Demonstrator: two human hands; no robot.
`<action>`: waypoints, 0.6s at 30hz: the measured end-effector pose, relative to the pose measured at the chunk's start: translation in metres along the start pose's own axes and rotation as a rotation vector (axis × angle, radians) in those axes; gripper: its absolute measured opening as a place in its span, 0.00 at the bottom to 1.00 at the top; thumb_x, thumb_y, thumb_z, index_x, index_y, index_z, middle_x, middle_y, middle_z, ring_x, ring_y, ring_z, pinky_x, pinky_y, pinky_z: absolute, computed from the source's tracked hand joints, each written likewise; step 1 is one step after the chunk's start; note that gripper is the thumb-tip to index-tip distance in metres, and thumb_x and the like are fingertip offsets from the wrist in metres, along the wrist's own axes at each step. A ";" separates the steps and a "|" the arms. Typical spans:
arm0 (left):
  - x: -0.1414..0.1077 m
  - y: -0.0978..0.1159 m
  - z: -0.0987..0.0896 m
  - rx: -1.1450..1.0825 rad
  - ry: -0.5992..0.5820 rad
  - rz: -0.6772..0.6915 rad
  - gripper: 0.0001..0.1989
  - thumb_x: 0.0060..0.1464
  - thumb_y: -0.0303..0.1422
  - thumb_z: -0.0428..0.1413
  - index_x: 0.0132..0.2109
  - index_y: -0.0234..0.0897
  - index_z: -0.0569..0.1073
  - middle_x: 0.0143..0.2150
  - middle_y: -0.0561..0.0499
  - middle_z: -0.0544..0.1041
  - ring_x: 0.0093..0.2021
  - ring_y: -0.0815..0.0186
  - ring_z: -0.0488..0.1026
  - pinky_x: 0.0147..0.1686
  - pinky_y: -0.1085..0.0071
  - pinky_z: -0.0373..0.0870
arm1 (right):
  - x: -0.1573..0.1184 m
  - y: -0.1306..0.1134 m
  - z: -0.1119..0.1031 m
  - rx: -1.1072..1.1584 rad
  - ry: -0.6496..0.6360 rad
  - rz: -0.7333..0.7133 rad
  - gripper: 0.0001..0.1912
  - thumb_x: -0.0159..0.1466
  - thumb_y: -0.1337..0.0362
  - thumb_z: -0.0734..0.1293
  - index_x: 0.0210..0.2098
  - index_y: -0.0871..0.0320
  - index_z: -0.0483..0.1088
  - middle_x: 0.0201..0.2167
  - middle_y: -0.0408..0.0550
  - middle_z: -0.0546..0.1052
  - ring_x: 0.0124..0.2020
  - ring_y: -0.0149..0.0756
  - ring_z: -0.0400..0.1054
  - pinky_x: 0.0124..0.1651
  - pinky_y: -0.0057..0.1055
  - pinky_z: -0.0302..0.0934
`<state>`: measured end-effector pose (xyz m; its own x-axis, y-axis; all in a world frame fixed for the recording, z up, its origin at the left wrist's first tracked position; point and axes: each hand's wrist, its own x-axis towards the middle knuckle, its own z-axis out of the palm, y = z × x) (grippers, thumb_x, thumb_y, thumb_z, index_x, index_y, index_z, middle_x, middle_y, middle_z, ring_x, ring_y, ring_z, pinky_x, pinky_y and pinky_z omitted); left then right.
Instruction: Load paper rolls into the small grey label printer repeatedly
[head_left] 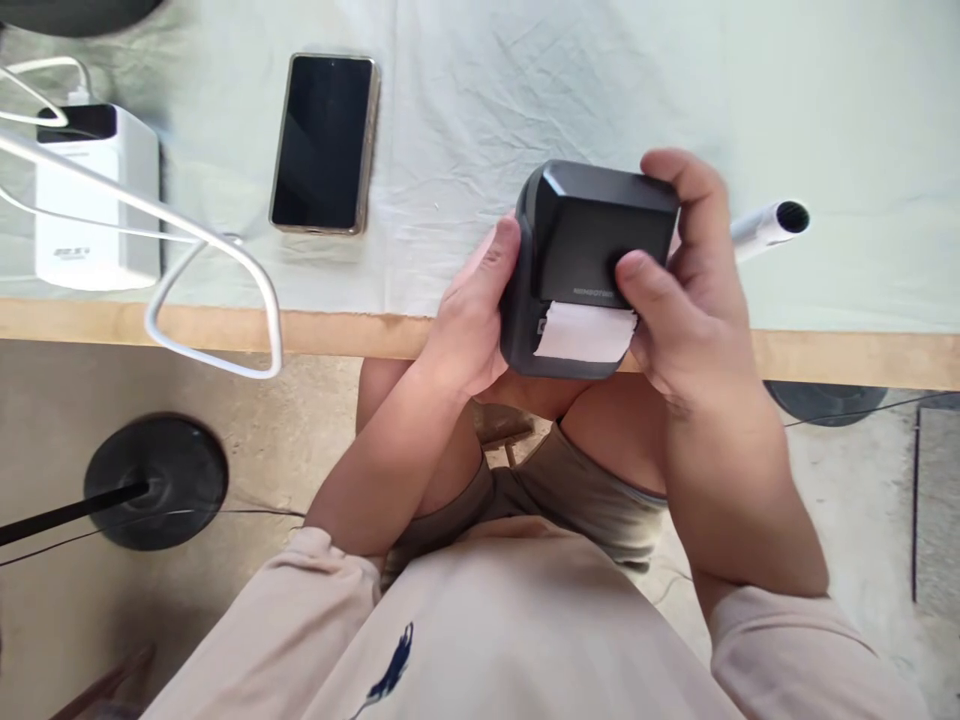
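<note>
Between my two hands is a black portable receipt printer (600, 235), held over the table's front edge. A short strip of white paper (586, 333) sticks out of its slot at the near end. My left hand (476, 300) grips the printer's left side, thumb along the edge and the other fingers hidden underneath. On the opposite side, my right hand (694, 270) is closed round the printer, its thumb on the top face and a finger bent at the far right corner. A white tube with a dark open end (772, 225) lies on the table just right of that hand.
A smartphone (322, 145) lies on the cloth-covered table (465, 90), left of the printer. At the far left stands a white power bank (97, 210); a white cable (274, 330) loops over the wooden edge. Below is a round black stand base (157, 480).
</note>
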<state>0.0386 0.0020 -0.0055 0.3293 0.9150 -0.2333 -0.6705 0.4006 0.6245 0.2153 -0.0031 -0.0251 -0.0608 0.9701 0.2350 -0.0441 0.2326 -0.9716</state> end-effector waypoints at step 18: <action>0.002 0.005 0.006 -0.076 0.063 -0.076 0.17 0.81 0.41 0.52 0.46 0.38 0.81 0.49 0.45 0.90 0.74 0.48 0.81 0.71 0.55 0.83 | 0.010 -0.071 0.012 -0.544 0.409 -0.411 0.16 0.76 0.55 0.73 0.34 0.48 0.68 0.36 0.43 0.68 0.32 0.31 0.71 0.36 0.35 0.69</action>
<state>0.0397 0.0054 0.0018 0.3406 0.8822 -0.3253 -0.6944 0.4693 0.5456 0.2059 -0.0112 0.0470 0.2305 0.7233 0.6510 0.5160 0.4763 -0.7119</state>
